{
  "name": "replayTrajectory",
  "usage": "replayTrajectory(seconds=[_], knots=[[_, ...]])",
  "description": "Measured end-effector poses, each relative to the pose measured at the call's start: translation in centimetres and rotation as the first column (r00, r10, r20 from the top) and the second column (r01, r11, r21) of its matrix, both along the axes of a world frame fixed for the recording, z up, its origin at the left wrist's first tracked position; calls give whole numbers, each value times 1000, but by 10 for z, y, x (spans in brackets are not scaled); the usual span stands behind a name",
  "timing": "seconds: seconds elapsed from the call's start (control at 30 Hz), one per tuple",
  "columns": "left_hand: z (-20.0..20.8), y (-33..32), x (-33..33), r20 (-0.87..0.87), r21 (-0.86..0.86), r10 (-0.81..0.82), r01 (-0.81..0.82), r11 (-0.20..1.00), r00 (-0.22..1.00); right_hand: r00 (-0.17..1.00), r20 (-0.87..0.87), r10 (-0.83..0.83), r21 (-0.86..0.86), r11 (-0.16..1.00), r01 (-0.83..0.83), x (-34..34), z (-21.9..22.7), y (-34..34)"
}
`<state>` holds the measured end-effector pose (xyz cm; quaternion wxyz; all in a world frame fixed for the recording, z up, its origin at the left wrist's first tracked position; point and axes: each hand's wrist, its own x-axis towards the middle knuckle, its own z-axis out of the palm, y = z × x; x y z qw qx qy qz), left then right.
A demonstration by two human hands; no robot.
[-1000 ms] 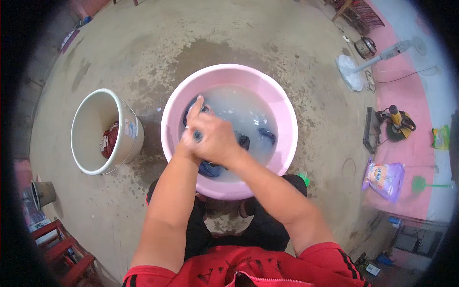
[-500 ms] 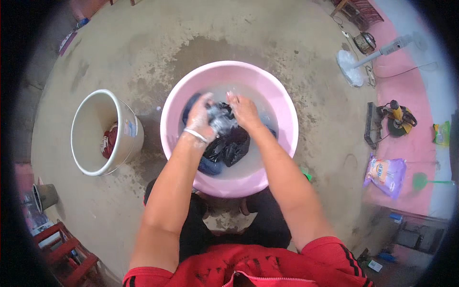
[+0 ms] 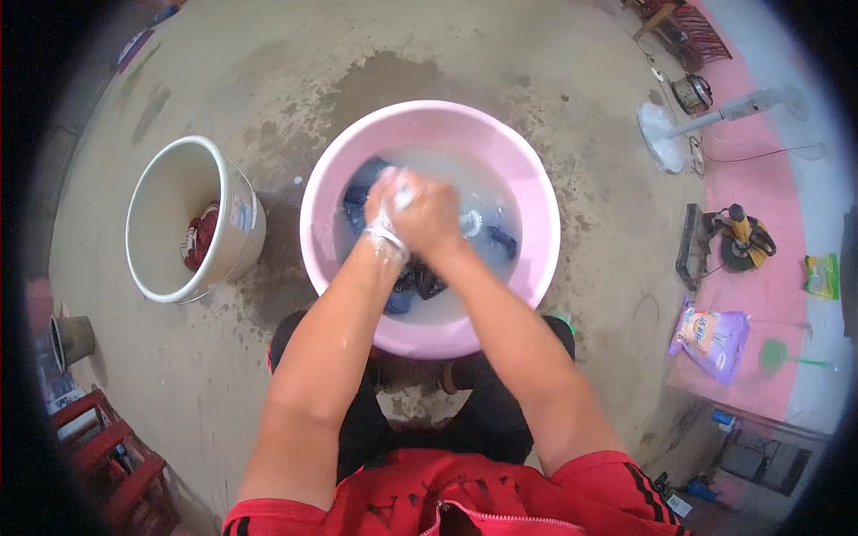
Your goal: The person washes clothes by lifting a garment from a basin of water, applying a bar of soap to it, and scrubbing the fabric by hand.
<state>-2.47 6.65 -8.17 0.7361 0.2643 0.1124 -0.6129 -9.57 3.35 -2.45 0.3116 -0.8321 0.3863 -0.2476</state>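
Observation:
My left hand (image 3: 382,198) and my right hand (image 3: 431,217) are pressed together above the pink basin (image 3: 538,210), fingers closed and slightly blurred. White suds (image 3: 404,195) show between them. A black wet garment (image 3: 420,280) hangs or lies just beneath; the part in my grip is hidden by fingers and foam. A white band (image 3: 386,234) circles my left wrist. Cloudy water (image 3: 456,174) fills the basin's bottom. Dark blue cloth (image 3: 356,198) lies in it at the left, and another blue piece (image 3: 502,238) at the right.
A white bucket (image 3: 147,241) with dark red cloth (image 3: 202,237) inside stands left of the basin. Along the right wall are a purple packet (image 3: 712,341), a yellow and black power tool (image 3: 740,234) and a white fan (image 3: 663,138). A red wooden frame (image 3: 98,447) is at lower left.
My hands were apart over the foamy black garment; now they have come together, the right one moving left across it. Less of the black garment shows. The whole view has shifted slightly.

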Motion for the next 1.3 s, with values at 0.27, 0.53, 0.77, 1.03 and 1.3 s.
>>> replayTrajectory(seconds=[0.27,0.53,0.77,1.03,1.3], knots=[[9,2,3,125,-145,-192,209,967,973,956,294,4,-164,985,46,-9,-9,5],[65,8,30,705,690,-646,498,526,-294,993,-15,-115,348,931,112,-45,-23,-62],[-8,0,75,792,225,-201,31,974,577,944,-176,279,687,722,-86,-65,-53,-55],[-21,4,32,199,90,-50,33,995,979,853,469,228,154,930,-334,-5,5,12],[-22,-1,17,586,165,-164,82,983,794,952,305,-14,-174,982,70,1,-15,4]])
